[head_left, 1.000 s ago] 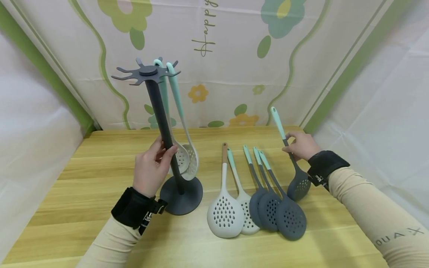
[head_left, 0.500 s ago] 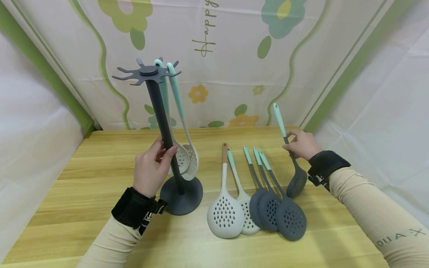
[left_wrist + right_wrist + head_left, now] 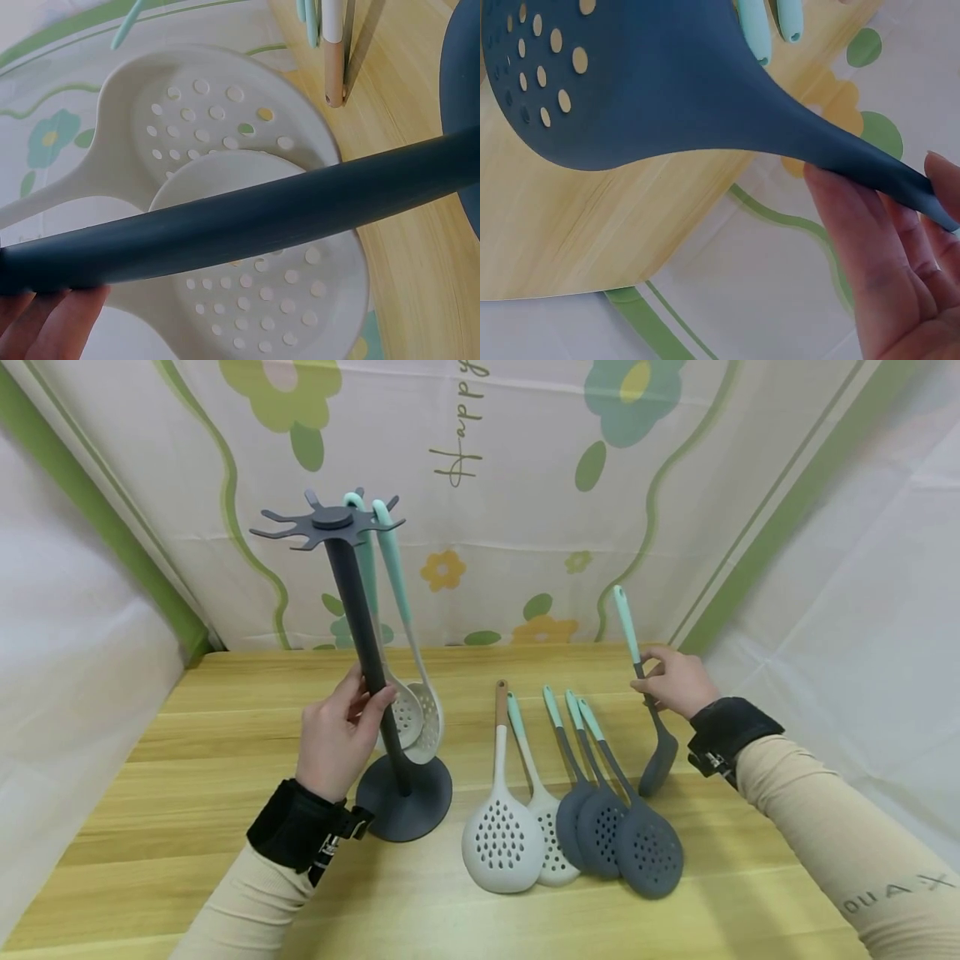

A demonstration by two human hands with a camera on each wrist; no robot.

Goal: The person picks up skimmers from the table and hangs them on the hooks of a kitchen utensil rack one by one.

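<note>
My left hand (image 3: 336, 739) grips the dark pole of a utensil stand (image 3: 351, 593), which has a round base and a hooked top. Two off-white skimmers with mint handles hang from its right side; in the left wrist view the perforated bowl of one skimmer (image 3: 202, 112) shows behind the pole. At the table's right, my right hand (image 3: 678, 683) pinches the neck of a dark grey skimmer (image 3: 660, 764) just below its mint handle. That skimmer is held upright, bowl down, edge-on to the head view. Its holes show in the right wrist view.
Between the hands lie a white skimmer (image 3: 502, 843) with a brown handle, an off-white mint-handled skimmer (image 3: 553, 839) and three overlapping dark ones, the rightmost dark skimmer (image 3: 651, 852) on top. A floral curtain (image 3: 480, 568) hangs behind the wooden table (image 3: 187, 760).
The dark skimmer in my right hand has turned, so its bowl now shows edge-on, and its handle end has risen slightly. My left hand and the stand stay in place.
</note>
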